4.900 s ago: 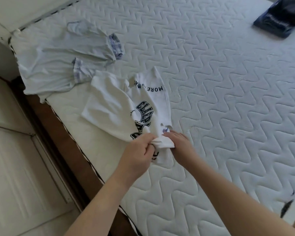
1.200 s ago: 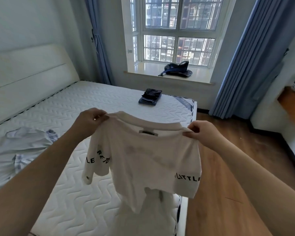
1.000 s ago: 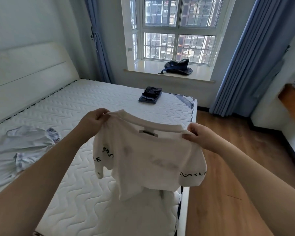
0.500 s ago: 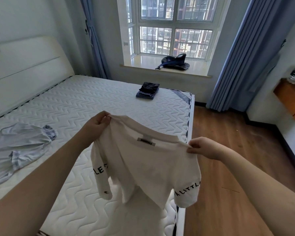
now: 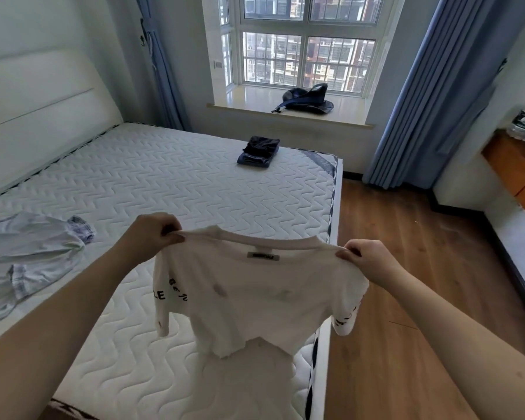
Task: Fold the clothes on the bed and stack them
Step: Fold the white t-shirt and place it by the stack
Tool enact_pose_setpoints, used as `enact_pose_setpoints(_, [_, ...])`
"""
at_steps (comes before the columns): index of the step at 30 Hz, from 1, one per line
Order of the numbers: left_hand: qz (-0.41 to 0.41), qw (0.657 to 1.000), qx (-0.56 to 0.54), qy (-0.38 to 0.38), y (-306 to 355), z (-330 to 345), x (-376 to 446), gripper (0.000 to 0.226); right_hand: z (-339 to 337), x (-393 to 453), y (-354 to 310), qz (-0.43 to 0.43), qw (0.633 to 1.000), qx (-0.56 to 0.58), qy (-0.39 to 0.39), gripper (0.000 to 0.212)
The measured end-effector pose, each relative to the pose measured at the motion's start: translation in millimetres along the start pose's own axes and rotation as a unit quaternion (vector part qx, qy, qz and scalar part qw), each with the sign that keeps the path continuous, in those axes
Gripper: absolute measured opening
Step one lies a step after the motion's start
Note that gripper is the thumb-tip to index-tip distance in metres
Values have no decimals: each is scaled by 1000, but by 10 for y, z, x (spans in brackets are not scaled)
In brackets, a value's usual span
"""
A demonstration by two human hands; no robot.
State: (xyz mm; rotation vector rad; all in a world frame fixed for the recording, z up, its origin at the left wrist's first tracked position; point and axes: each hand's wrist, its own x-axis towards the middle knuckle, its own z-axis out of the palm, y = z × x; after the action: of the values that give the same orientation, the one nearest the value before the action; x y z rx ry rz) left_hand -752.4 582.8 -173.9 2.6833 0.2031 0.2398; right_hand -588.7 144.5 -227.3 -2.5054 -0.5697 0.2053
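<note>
Above the quilted mattress, both hands pinch a white T-shirt by its shoulders, sleeve lettering partly reading "LE".

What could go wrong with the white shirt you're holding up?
The white T-shirt hangs from only two pinches, the left hand and right hand at its shoulders, so a slipped pinch could drop it. Part of it hangs past the mattress edge, so it might land on the wooden floor. One sleeve looks bunched, so laid down carelessly it may fold crooked.
</note>
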Motion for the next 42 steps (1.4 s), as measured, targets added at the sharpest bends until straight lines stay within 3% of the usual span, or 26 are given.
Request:
enact_pose_setpoints(5, [-73, 993, -76, 45, -105, 176, -37, 16, 41, -9, -56, -19, 996, 56, 66, 32])
enact_pose_setpoints(11, [-140, 977, -161, 30, 30, 323, 38, 16, -106, 49, -210, -53, 980, 91, 166, 26])
enact_pose_setpoints(16, [-110, 973, -200, 33, 178, 206, 115, 13, -393, 62, -223, -59, 976, 85, 193, 19])
enact_pose_setpoints(22, [-42, 983, -170, -48, 290, -59, 287, 8, -822, 28, -71, -65, 969, 25, 236, 14])
enact_pose_setpoints(27, [4, 995, -102, 24, 455, -50, 459, 11, -1134, 1, 139, -81, 957, 5, 280, 14])
enact_pose_setpoints(33, [-33, 989, -119, 77, 1031, 239, 650, 17, -1486, -45, 505, -80, 943, 1, 323, 17])
enact_pose_setpoints(38, [-25, 995, -94, 21, 1679, 391, 905, 19, -1866, -20, 1043, -69, 946, 11, 316, 20])
enact_pose_setpoints(42, [-56, 982, -175, -51, 2280, 473, 1086, 21, -2215, -7, 1527, -57, 953, 26, 296, 19])
